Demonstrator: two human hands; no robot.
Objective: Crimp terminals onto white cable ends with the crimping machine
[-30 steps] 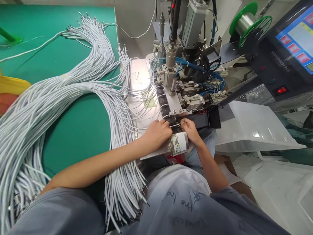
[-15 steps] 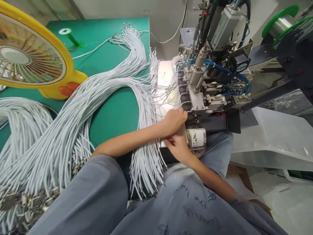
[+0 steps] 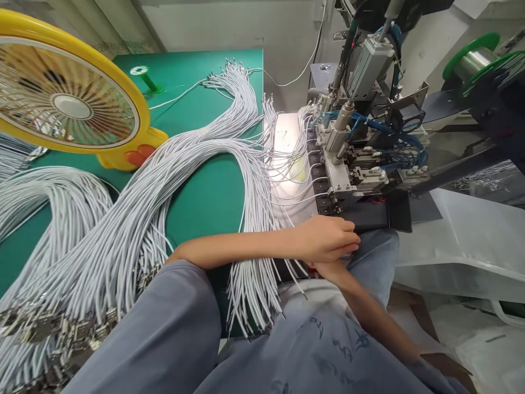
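My left hand (image 3: 328,238) is closed, its fingers curled, in front of the machine's near end, covering the spot of the labelled tin. What it grips, if anything, does not show. Beneath its wrist lies my right hand (image 3: 330,270), its fingers mostly hidden. A large bundle of white cables (image 3: 254,202) runs under my left forearm, with loose ends hanging by my lap. Several single cables lead across the lit white plate (image 3: 287,131) into the black slots of the machine (image 3: 338,137).
A yellow fan (image 3: 143,131) stands left on the green mat (image 3: 205,191). More white cables (image 3: 69,202) lie beside it. A green spool (image 3: 147,82) is at the back, and a wire reel (image 3: 471,63) hangs at right. A black chute (image 3: 398,210) juts from the machine.
My left hand has moved from the machine's nearest slot toward me and right, over the tin. My right hand has dropped lower, under the left wrist. The view has shifted slightly.
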